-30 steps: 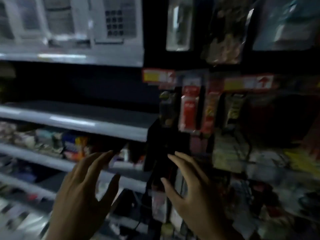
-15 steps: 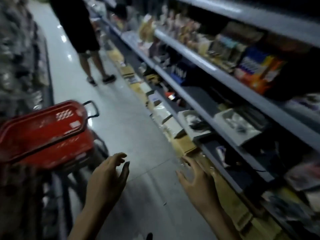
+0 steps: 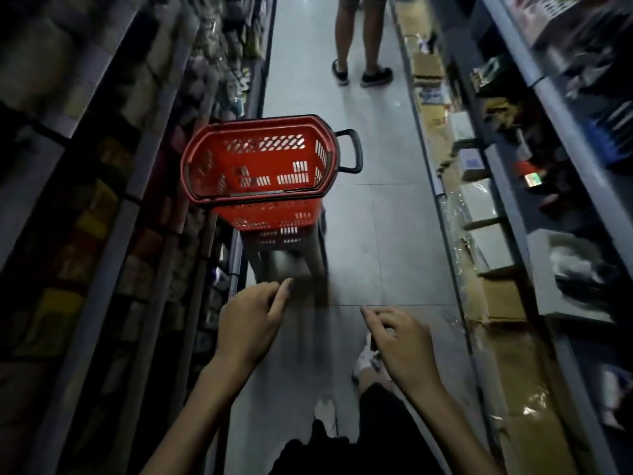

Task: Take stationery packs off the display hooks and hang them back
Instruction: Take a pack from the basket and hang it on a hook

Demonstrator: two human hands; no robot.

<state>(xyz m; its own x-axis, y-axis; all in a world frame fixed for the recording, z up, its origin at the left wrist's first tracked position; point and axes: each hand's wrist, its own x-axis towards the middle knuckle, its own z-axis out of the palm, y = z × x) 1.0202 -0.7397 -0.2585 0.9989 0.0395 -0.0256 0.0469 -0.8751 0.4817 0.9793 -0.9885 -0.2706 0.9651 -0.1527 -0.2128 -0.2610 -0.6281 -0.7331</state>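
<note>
Dim shop aisle, tiled floor running toward 12 o'clock between two runs of shelving. A red basket stands stacked at 11 o'clock, and another person's legs are at 12. The left hand at 7 o'clock and the right hand at 5 hover over the floor, fingers loosely curled, holding nothing. No stationery pack is in either hand, and no hooks can be picked out (the left shelving is too dark and blurred). This looks like a gap between packs. The next move calls for facing a display and reaching for a hanging pack.

We see a stack of red baskets on the aisle floor, with another person's legs beyond.
</note>
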